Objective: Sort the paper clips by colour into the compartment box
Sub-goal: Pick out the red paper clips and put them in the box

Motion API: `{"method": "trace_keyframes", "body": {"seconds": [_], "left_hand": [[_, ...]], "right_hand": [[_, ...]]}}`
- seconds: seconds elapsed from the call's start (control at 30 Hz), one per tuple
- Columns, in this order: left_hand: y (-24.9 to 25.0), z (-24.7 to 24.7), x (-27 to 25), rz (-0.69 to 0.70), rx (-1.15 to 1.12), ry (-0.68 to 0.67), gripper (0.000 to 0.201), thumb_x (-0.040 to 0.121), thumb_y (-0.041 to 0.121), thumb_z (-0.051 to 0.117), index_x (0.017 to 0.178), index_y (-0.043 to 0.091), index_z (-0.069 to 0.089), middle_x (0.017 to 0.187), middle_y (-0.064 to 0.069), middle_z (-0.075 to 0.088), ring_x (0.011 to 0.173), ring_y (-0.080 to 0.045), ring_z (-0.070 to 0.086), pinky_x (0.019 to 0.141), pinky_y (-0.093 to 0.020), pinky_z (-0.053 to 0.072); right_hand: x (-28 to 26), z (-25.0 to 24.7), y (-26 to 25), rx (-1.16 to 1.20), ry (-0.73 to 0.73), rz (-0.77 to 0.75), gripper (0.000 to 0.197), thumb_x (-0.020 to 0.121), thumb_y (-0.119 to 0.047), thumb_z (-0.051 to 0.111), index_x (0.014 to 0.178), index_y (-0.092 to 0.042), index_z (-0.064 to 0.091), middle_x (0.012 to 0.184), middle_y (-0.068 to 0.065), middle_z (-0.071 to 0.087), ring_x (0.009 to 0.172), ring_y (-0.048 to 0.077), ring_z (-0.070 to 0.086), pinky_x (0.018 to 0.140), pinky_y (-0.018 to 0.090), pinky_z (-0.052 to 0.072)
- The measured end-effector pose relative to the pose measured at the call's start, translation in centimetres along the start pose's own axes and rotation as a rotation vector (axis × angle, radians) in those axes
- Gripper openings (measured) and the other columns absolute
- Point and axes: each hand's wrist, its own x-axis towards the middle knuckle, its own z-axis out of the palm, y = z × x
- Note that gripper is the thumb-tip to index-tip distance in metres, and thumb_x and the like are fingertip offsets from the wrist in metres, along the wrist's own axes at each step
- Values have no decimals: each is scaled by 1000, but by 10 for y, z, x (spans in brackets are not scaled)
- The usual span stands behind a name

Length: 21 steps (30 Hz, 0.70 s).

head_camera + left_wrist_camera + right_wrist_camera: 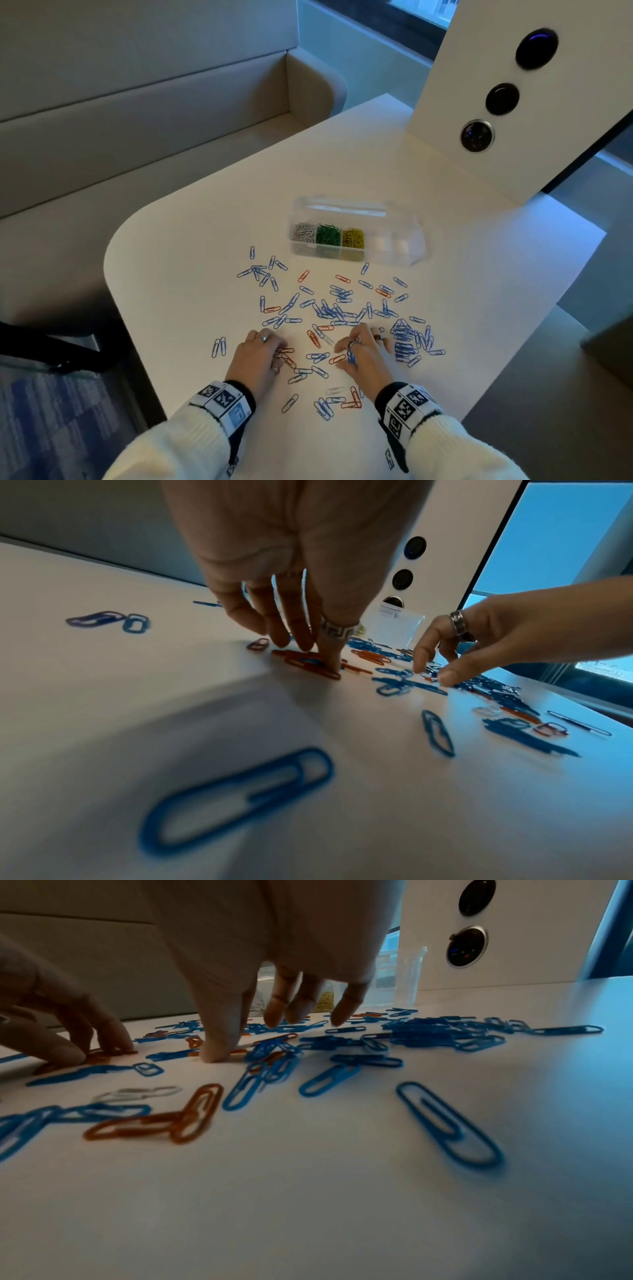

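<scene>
Cream knit sleeves, tagged wristbands, rings

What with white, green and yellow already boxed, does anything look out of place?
Yes: one white clip between left hand and right hand, another nearer the wrists, among blue clips and red clips.

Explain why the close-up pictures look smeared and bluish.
Head view: sharp, blue light on the right of the table. Left wrist view: the nearest blue paper clip is blurred and stretched by the wide lens. Right wrist view: the right hand is dark.
</scene>
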Motion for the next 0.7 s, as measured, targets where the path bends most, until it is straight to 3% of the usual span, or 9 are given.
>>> {"method": "trace_keyframes", "body": {"seconds": [0.17,0.3,0.37,0.47,0.53,0.6,0.7], "left_hand": [[4,-3,11,-3,63,-82,28,95,27,47,122,23,52,125,6,53,119,-14,41,97,-25,30],[4,-3,14,-38,31,-137,23,94,25,48,117,22,51,115,5,56,114,-15,44,95,-26,32],[4,-7,13,-59,-45,-143,22,92,24,52,114,22,51,100,9,54,107,-14,47,94,-26,35],[-1,-13,8,-76,-290,-112,13,90,17,57,100,24,53,90,10,53,89,-8,51,82,-13,40],[-2,-19,4,-99,-460,-102,11,89,13,59,89,23,55,89,9,58,81,-2,53,70,-2,38],[-4,-24,2,-167,-650,-95,17,89,6,59,80,21,58,84,7,60,77,0,54,68,-4,41],[-6,-29,0,-338,-1022,-77,20,91,-5,50,81,10,60,77,-6,59,70,-14,57,67,-17,52]], "right_hand": [[10,-3,-3,11,-34,52,21,87,-39,58,97,-22,65,100,-10,33,111,13,32,89,30,19],[5,-1,-4,-74,-40,-29,24,95,-35,45,103,-18,59,107,-6,45,110,14,40,93,31,25],[1,-2,-7,126,-44,-28,11,94,-31,46,94,-23,53,96,-8,52,96,10,50,91,26,36],[-2,-6,-12,496,-72,-1,16,92,-19,53,81,-28,46,77,-7,53,68,0,51,70,13,45],[-3,-8,-17,631,-99,-6,18,93,-14,51,88,-31,50,77,-9,53,68,1,52,70,14,46],[-1,-8,-23,654,-124,-43,22,94,-12,48,93,-33,53,83,-14,56,71,1,55,71,11,45],[8,-6,-34,670,-143,-32,20,94,-11,47,86,-29,50,89,-10,60,68,1,55,70,11,46]]}}
